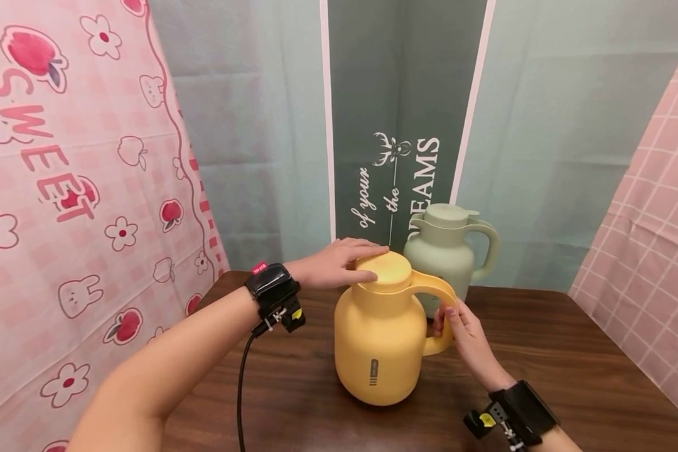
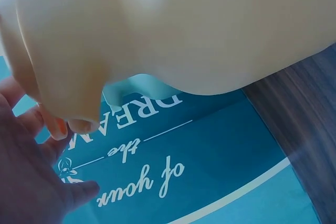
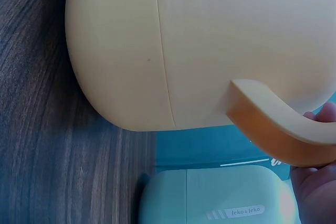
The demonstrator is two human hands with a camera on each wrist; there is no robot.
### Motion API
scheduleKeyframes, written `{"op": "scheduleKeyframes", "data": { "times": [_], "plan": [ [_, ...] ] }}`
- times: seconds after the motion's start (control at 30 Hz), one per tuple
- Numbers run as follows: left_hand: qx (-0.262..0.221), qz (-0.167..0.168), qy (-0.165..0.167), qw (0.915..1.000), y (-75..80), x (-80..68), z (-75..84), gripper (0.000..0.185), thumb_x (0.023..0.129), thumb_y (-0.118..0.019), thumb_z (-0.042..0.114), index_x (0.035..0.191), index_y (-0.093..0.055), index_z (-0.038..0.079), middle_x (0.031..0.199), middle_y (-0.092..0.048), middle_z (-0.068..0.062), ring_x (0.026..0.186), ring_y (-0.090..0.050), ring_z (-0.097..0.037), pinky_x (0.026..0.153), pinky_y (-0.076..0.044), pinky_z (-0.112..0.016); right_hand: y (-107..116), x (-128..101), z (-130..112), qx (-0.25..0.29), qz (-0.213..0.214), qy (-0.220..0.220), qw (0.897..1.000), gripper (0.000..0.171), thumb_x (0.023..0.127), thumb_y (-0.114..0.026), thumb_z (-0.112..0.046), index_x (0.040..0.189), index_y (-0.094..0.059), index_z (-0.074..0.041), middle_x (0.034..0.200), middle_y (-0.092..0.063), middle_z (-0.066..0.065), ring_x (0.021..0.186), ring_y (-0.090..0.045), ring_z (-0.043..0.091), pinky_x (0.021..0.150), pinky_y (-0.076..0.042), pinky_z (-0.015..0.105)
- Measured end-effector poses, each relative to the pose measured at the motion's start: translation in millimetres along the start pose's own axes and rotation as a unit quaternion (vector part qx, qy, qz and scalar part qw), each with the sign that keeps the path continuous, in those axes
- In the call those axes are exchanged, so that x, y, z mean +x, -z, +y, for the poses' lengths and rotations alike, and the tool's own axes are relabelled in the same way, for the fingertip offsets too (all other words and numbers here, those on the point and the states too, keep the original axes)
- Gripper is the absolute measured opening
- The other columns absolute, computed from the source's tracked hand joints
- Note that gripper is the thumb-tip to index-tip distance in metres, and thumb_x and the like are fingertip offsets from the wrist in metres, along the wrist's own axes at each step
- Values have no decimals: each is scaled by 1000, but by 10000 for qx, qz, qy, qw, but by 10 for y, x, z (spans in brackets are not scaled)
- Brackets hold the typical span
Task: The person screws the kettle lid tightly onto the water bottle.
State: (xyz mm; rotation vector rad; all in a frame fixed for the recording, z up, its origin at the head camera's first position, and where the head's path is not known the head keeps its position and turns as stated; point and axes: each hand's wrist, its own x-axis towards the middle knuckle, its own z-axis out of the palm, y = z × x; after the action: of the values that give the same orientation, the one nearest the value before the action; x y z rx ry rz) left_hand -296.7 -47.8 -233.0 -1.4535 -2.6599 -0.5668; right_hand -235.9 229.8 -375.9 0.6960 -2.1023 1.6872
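I see the yellow jug (image 1: 381,333) upright at the table's (image 1: 570,370) middle; my left hand (image 1: 339,263) lies flat on its lid (image 1: 385,271), my right hand (image 1: 468,336) grips the handle (image 1: 437,301) on its right.

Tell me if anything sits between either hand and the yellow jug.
Nothing visible does. The left hand rests directly on the yellow jug at its lid, and the right hand holds its handle. The green jug stands behind, out of the way.
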Motion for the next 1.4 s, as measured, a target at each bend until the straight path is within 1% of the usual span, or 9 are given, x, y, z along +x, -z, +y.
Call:
{"op": "scheduleKeyframes", "data": {
  "times": [0.1,0.23,0.43,0.7,0.83,1.03,1.2,1.3,1.4],
  "plan": [
    [-30,3,38,10000,-5,-9,-2,59,93,-55,39,146,-40,19,148,-39,1,136,-28,-16,110,-18,-42,2,-3,4,15,-4,17,10000,24,105,-26,-10,100,-44,4,79,-46,16,68,-49,21,59,-45,29],
    [-35,-46,40,10000,-8,-22,-3,60,93,-55,38,147,-37,18,150,-34,2,138,-26,-17,111,-15,-43,0,-3,6,-3,5,9,10000,24,105,-26,-10,100,-44,4,79,-46,16,68,-50,21,59,-46,29],
    [53,96,102,9999,-28,-39,10,62,92,-58,38,146,-39,17,145,-42,1,132,-33,-16,108,-22,-40,-7,-5,1,-48,21,-23,10000,23,105,-27,-10,99,-44,4,78,-47,17,67,-49,21,58,-45,30],
    [293,509,384,9975,-75,-79,66,64,88,-61,51,142,-46,20,135,-50,4,121,-40,-11,103,-27,-37,-8,-12,3,-74,66,-16,9999,23,105,-27,-10,99,-44,4,78,-47,16,67,-49,21,58,-46,29],
    [411,671,357,9963,-97,-102,61,65,87,-61,54,141,-48,19,131,-52,5,116,-41,-9,99,-29,-34,-10,-8,9,-45,66,3,10000,23,105,-27,-10,99,-44,4,78,-47,16,67,-49,20,58,-45,29],
    [340,850,275,9954,-115,-162,12,58,90,-58,50,140,-50,21,125,-53,6,111,-41,-7,93,-32,-31,-7,-8,20,-100,84,64,9999,23,105,-28,-9,98,-45,4,78,-47,14,68,-50,20,59,-45,28],
    [191,912,231,9954,-114,-221,7,54,94,-54,47,141,-48,21,125,-52,5,111,-40,-8,94,-33,-32,-2,-10,16,-132,98,20,9999,22,105,-28,-9,99,-45,4,78,-47,14,68,-50,20,59,-46,29],
    [130,941,31,9955,-122,-246,-15,62,94,-42,59,142,-47,18,136,-49,1,124,-38,-12,103,-28,-37,-1,-8,9,-128,90,-30,9999,22,105,-28,-10,99,-45,4,78,-47,15,68,-50,20,59,-46,29],
    [-54,983,-215,9949,-137,-271,-54,80,90,-25,72,143,-45,15,146,-42,-2,135,-30,-16,110,-18,-42,-4,-4,0,-121,70,-60,9999,23,105,-28,-10,99,-45,4,79,-47,16,69,-50,21,59,-46,29]
  ]
}}
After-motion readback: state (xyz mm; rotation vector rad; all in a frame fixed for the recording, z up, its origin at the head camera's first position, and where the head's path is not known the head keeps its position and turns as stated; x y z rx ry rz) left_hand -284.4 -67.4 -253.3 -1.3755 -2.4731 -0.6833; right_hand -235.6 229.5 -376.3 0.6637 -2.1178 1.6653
